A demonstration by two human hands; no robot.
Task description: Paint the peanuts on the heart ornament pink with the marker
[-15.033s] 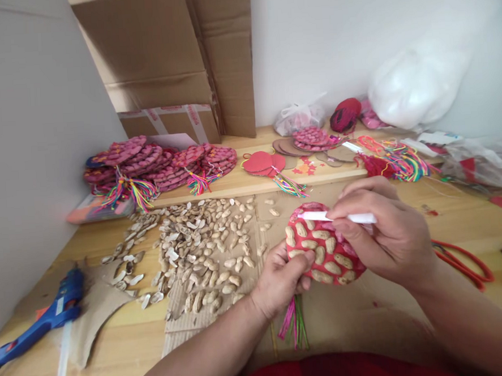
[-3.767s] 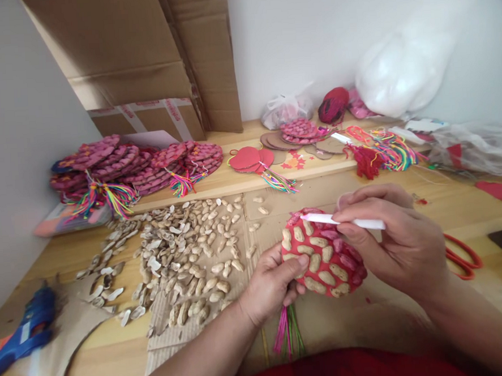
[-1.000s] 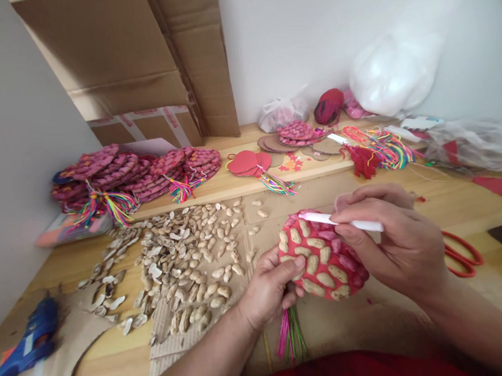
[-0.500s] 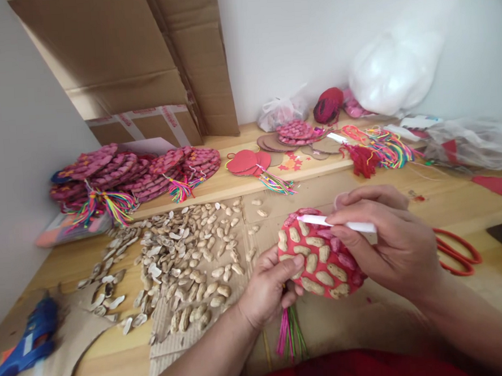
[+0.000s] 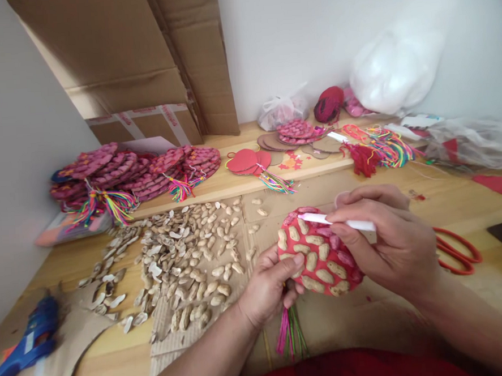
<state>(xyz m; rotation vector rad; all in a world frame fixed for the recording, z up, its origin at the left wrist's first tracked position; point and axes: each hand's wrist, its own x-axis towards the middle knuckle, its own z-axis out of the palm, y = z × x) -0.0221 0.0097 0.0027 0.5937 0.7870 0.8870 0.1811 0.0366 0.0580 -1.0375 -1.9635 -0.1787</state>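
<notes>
A round red disc (image 5: 299,272) covered with peanut shells is gripped at its left edge by my left hand (image 5: 269,283), thumb on top. The shells along its upper and right rim are coloured pink, while those in the middle and lower left are plain tan. Between the thumb and fingers of my right hand (image 5: 385,239) is a white marker (image 5: 351,224), its pink tip touching a shell near the disc's top edge. A pink and green tassel (image 5: 290,333) hangs below the disc.
Loose peanut shells (image 5: 195,254) spread over cardboard at left, near a blue glue gun (image 5: 34,337). Finished pink discs (image 5: 105,168) with tassels are stacked at the back left. Orange-handled scissors (image 5: 459,252) lie beyond my right wrist. Red discs (image 5: 245,161) sit on a wooden ledge.
The marker's tip has shifted very slightly to the right and up along the disc's top rim. My left hand holds the disc almost unmoved.
</notes>
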